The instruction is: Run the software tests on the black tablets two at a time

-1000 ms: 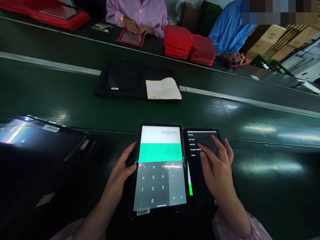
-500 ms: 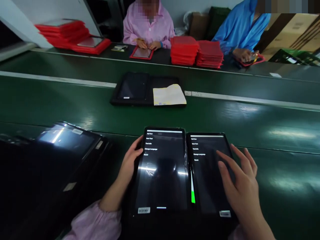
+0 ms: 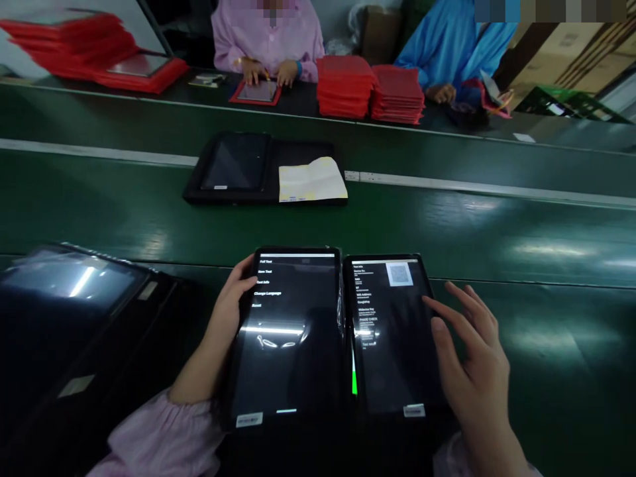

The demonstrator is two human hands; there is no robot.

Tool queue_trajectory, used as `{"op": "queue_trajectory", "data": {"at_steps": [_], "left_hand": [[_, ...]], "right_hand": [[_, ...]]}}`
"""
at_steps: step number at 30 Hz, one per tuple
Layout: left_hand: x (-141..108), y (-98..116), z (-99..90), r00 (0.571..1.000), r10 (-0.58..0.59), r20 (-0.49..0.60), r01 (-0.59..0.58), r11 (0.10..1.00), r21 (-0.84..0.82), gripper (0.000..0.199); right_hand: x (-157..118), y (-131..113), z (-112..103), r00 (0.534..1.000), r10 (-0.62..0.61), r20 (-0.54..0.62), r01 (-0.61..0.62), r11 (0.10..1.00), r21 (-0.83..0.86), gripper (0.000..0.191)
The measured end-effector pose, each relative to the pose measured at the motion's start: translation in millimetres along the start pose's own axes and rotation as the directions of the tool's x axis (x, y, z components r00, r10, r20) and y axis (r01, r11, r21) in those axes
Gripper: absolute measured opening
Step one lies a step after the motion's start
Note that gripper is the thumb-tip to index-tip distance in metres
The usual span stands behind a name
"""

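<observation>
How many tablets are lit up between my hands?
2: the left tablet, touched at its edge by the left hand, shows a menu; the right tablet, beside it near the right hand, shows a QR code.

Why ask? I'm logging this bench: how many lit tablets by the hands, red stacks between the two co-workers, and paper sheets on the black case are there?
Lit tablets: 2
Red stacks: 2
Paper sheets: 1
Total: 5
</observation>
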State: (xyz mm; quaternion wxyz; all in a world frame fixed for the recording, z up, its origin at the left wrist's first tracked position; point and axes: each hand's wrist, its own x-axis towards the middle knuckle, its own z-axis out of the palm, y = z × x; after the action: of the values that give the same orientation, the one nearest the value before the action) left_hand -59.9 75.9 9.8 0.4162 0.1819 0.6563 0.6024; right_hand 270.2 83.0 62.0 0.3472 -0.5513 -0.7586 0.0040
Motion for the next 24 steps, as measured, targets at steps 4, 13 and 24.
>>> {"op": "queue_trajectory", "data": {"at_steps": [4, 13, 24], "left_hand": [[2.9, -3.9, -4.7, 1.000, -0.015, 0.020, 0.015, 0.999, -0.037, 0.058], [0.6, -3.9, -3.7, 1.000, 0.020, 0.004, -0.019, 0.996, -0.085, 0.054], [3.6, -8.8, -8.3, 0.996, 0.052, 0.070, -0.044, 0.993, -0.107, 0.055]], "right_hand": [[0.0, 1.6, -2.8, 1.000, -0.009, 0.028, 0.008, 1.000, 0.017, 0.029], [3.0, -2.6, 1.3, 0.978, -0.163, 0.132, 0.154, 0.985, 0.076, 0.027], [-2.2, -25.5, 14.8, 0.829, -0.423, 0.366, 0.374, 0.906, 0.199, 0.030]]}}
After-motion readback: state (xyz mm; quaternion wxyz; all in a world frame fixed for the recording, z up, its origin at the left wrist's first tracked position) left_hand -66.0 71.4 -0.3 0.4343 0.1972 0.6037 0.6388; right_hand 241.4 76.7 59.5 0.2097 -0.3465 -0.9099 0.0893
